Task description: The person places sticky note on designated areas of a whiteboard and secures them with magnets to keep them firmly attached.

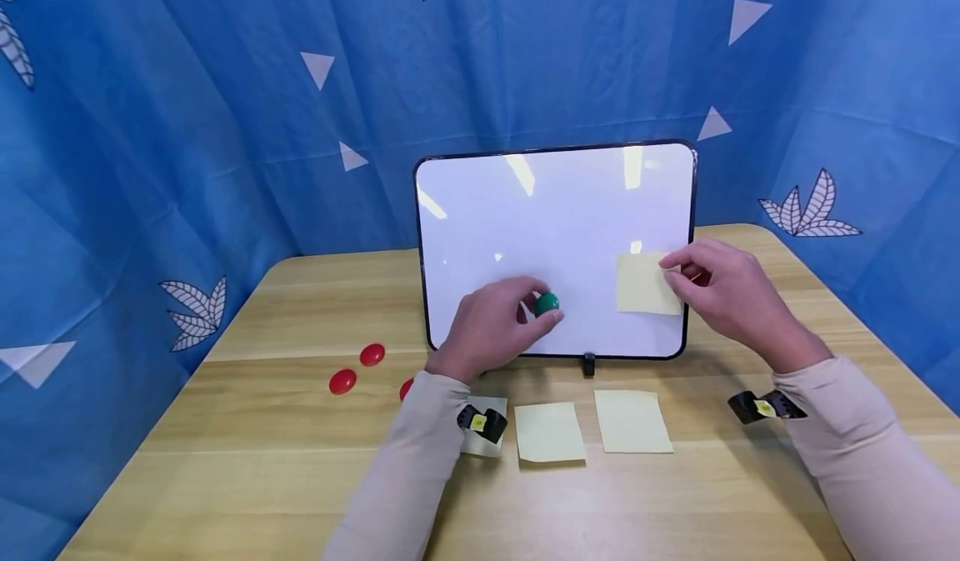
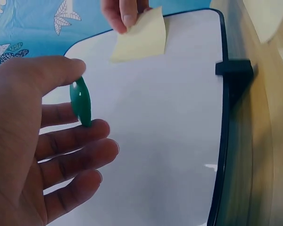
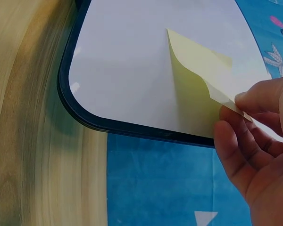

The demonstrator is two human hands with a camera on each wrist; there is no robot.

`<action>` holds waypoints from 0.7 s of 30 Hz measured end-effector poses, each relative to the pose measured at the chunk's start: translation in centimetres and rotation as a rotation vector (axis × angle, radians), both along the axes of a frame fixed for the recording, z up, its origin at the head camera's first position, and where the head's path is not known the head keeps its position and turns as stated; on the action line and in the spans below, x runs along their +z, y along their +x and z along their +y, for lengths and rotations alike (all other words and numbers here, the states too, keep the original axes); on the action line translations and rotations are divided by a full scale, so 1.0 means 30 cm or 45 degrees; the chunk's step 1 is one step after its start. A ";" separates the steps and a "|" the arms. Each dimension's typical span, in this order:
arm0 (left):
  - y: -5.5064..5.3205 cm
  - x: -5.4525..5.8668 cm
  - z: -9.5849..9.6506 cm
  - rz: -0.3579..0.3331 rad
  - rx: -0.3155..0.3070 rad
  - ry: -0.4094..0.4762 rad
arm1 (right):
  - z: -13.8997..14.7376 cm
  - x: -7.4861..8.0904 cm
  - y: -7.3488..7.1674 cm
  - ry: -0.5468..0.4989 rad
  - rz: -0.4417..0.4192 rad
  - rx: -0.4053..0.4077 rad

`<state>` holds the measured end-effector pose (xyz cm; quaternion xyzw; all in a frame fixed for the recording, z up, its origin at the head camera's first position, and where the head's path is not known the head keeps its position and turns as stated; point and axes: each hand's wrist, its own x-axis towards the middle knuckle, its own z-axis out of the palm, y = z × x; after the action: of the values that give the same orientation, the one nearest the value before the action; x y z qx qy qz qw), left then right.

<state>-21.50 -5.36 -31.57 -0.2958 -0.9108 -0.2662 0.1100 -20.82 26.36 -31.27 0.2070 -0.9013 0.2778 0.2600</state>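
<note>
A whiteboard (image 1: 570,211) with a black frame stands upright on the table. In front of its lower middle, my left hand (image 1: 491,323) pinches a round green magnet (image 1: 547,303) between thumb and fingers. The left wrist view shows that green magnet (image 2: 80,101) edge-on, with the other fingers spread below it. At the board's right side, my right hand (image 1: 720,282) pinches the edge of a pale yellow sticky note (image 1: 641,284). Seen from the right wrist, this sticky note (image 3: 198,70) bends away from the board's surface, its edge between thumb and fingers.
Three more sticky notes lie in a row before the board: one partly under the left wrist (image 1: 483,440), a middle note (image 1: 550,433) and a right note (image 1: 633,422). Red magnets (image 1: 342,381) lie on the table (image 1: 247,461) at left. A blue curtain (image 1: 480,52) hangs behind.
</note>
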 end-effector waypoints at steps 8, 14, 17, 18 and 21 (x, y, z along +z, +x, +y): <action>0.011 0.004 0.060 0.092 -0.028 -0.043 | 0.001 -0.008 -0.002 0.013 0.027 0.011; 0.021 0.020 0.105 0.135 -0.033 -0.070 | -0.003 -0.013 -0.006 0.010 0.042 0.002; 0.023 0.025 0.129 0.159 -0.037 -0.075 | -0.004 -0.016 -0.005 0.010 0.041 -0.002; 0.023 0.025 0.138 0.169 -0.042 -0.069 | -0.004 -0.018 -0.004 0.010 0.038 -0.004; 0.025 0.024 0.162 0.210 -0.055 -0.051 | -0.003 -0.020 -0.003 0.007 0.041 -0.003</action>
<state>-20.76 -0.51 -30.84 -0.3384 -0.8972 -0.2250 0.1730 -20.92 26.26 -31.86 0.2111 -0.8981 0.2715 0.2740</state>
